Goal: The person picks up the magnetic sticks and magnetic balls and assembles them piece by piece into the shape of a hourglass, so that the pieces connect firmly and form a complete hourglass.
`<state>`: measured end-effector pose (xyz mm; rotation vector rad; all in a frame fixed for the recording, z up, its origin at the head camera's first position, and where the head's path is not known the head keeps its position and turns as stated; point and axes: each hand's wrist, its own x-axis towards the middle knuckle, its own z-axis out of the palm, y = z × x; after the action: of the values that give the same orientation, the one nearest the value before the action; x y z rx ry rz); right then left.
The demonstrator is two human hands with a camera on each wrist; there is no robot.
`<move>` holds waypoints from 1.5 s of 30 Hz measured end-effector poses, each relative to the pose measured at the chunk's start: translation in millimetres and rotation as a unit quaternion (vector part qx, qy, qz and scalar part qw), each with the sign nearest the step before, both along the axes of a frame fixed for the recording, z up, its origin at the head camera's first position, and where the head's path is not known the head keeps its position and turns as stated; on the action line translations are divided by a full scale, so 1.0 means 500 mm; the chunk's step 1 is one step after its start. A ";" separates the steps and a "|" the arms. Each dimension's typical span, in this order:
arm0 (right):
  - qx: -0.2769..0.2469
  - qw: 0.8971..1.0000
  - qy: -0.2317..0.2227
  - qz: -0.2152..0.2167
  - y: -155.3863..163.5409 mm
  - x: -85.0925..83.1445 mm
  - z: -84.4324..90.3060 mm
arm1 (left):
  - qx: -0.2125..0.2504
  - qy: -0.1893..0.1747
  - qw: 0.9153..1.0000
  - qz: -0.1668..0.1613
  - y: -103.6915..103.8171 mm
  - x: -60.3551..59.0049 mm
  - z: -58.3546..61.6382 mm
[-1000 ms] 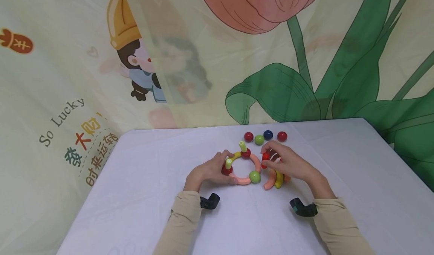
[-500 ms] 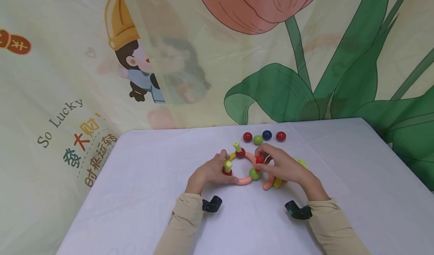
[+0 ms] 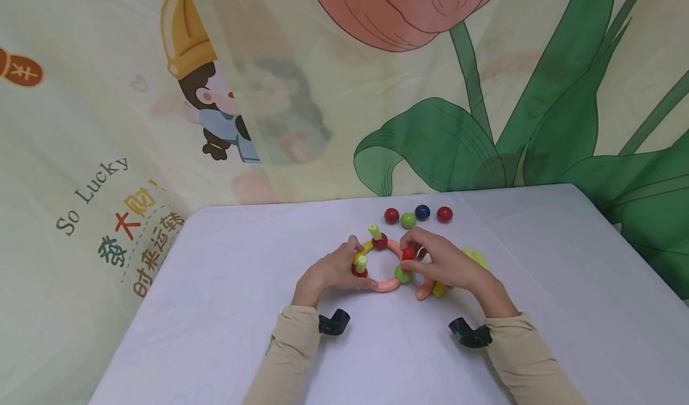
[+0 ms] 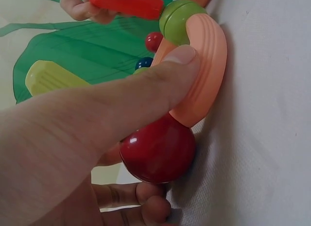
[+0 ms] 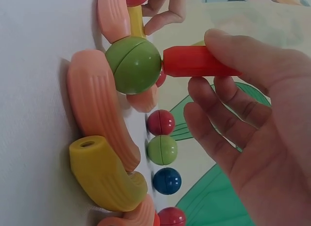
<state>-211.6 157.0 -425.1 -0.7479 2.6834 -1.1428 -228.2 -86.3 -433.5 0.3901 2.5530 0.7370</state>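
My right hand [image 3: 447, 262] pinches a bright red, glossy, straight stick [image 5: 189, 61] upright, its lower end at the top of a shiny green ball [image 5: 133, 65] (whether it is seated, I cannot tell). The fingers of my left hand [image 3: 338, 267] curl about the ring of balls and ribbed curved pieces [image 3: 387, 286] lying on the white-covered counter [image 3: 204, 333], by a glossy dark red ball [image 4: 158, 150], thumb on a pink curved piece [image 4: 209, 65]. I judge this the stick-fitting step; the next move calls for a straight downward push, the ring held steady.
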 end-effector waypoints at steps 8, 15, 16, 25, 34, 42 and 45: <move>0.001 1.000 -0.005 0.003 -0.003 0.001 0.003 | -0.008 0.004 1.000 -0.013 -0.001 -0.004 0.001; 0.003 1.000 -0.013 -0.002 -0.005 0.001 0.000 | 0.030 0.005 0.998 -0.061 -0.021 -0.012 0.001; 0.002 1.000 -0.015 -0.003 -0.007 0.001 0.000 | 0.035 0.006 0.997 -0.069 -0.024 -0.014 0.001; 0.001 0.999 -0.031 -0.010 -0.016 0.002 -0.005 | 0.066 0.037 0.988 -0.132 -0.040 -0.019 0.002; 0.032 0.998 -0.044 -0.014 -0.017 0.001 -0.013 | 0.097 0.018 0.984 -0.146 -0.046 -0.025 -0.002; 0.027 0.998 -0.061 -0.009 -0.018 0.001 -0.018 | 0.086 0.023 0.986 -0.139 -0.053 -0.027 -0.007; 0.030 0.997 -0.069 -0.004 -0.014 0.000 -0.018 | 0.089 0.023 0.986 -0.138 -0.059 -0.032 -0.013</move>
<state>-211.6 150.0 -434.0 -0.6249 2.5952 -1.0692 -244.2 -115.8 -439.8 0.8089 2.4128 0.8594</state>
